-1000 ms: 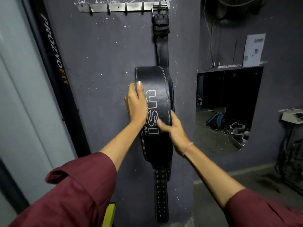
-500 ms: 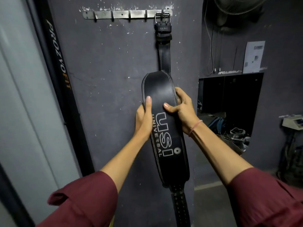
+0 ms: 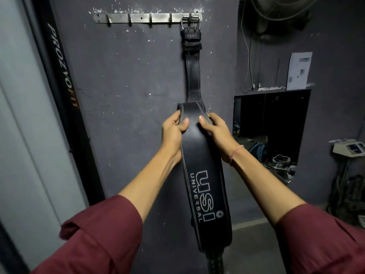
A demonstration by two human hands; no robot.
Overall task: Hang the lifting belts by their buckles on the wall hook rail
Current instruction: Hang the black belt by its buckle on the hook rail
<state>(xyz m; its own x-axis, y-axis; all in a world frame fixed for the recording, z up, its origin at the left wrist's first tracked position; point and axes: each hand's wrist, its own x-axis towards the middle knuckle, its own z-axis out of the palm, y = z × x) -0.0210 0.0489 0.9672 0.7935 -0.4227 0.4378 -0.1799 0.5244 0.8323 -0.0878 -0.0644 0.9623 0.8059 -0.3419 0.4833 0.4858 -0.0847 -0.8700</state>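
Across the upper middle of the frame, four hooks of the hook rail (image 3: 138, 17) are seen bare. At centre, the belt (image 3: 203, 175) is gripped by the left hand (image 3: 172, 129) and right hand (image 3: 214, 127); its buckle (image 3: 190, 21) already hangs on the rightmost hook. No other belts are visible.

Smooth black leather belt (image 3: 205, 186) with a soft shine, shiny metal buckle (image 3: 190, 22), dull scratched metal hook rail (image 3: 138, 18), rough chipped painted wall (image 3: 128, 95)

On the hook rail (image 3: 138, 17) you have four bare hooks left of the buckle (image 3: 190, 21); the wall (image 3: 128, 76) below them is clear. The hanging belt (image 3: 205, 184) blocks the right end.
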